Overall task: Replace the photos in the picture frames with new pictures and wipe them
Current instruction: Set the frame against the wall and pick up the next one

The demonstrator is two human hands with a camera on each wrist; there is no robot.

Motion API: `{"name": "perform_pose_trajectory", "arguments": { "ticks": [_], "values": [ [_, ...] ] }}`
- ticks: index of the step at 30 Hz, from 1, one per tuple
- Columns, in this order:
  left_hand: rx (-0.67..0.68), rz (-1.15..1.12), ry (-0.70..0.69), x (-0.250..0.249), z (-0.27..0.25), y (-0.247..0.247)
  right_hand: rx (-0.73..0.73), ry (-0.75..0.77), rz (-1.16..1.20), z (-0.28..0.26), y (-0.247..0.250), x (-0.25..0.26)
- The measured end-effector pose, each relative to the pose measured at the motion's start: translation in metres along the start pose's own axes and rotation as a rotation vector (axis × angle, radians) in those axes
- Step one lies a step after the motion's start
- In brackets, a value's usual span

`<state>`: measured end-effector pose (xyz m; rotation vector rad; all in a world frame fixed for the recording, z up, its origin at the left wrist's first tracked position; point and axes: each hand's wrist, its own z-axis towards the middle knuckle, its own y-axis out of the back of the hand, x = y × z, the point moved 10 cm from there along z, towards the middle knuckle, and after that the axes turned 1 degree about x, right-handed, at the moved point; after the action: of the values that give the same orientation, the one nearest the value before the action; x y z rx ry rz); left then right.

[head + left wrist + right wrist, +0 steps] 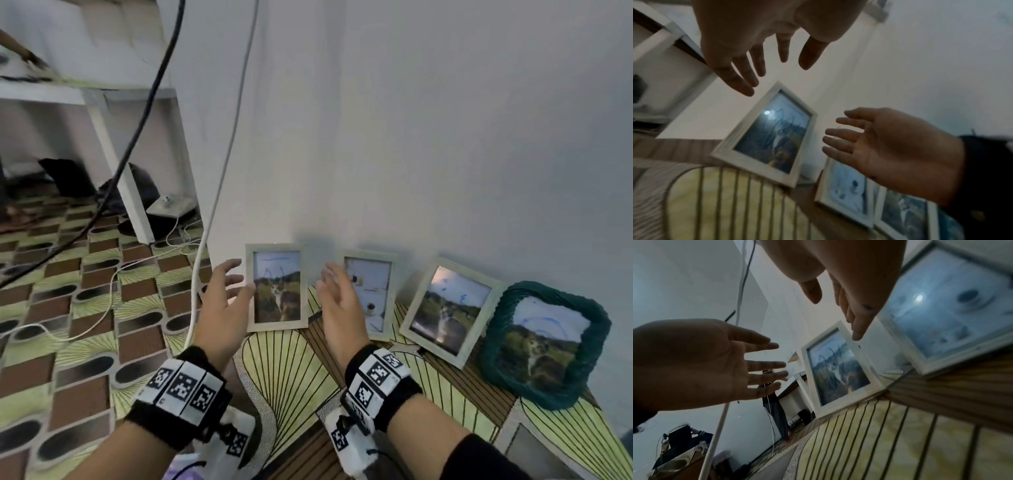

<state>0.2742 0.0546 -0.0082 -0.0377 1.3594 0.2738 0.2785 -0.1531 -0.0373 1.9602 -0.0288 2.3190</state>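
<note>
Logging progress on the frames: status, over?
Left hand and right hand open, empty, flanking leftmost white frame, not gripping it. Frame upright against wall. Nothing in the way.

Open floor (pixel 284 370) lies before the left white frame (pixel 276 287). Clearance exists on both its sides; second frame (pixel 371 294) bounds the right, white cable (pixel 197 308) the left.
</note>
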Motion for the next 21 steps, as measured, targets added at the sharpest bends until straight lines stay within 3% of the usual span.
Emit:
{"name": "perform_pose_trajectory", "arguments": {
  "ticks": [4, 10, 16, 21],
  "values": [
    [0.046, 0.186, 0.088, 0.039, 0.021, -0.007, 0.003, -0.099, -0.101, 0.018, -0.028, -0.024],
    [0.216, 0.223, 0.28, 0.087, 0.041, -0.026, 0.004, -0.262, -0.181, 0.031, -0.042, -0.056],
    [0.151, 0.026, 0.294, 0.088, 0.031, -0.021, 0.043, -0.325, 0.076, 0.019, -0.044, -0.052],
    [0.164, -0.175, 0.174, 0.041, 0.001, -0.007, -0.038, -0.2, 0.163, -0.013, -0.018, 0.001]
  ]
}}
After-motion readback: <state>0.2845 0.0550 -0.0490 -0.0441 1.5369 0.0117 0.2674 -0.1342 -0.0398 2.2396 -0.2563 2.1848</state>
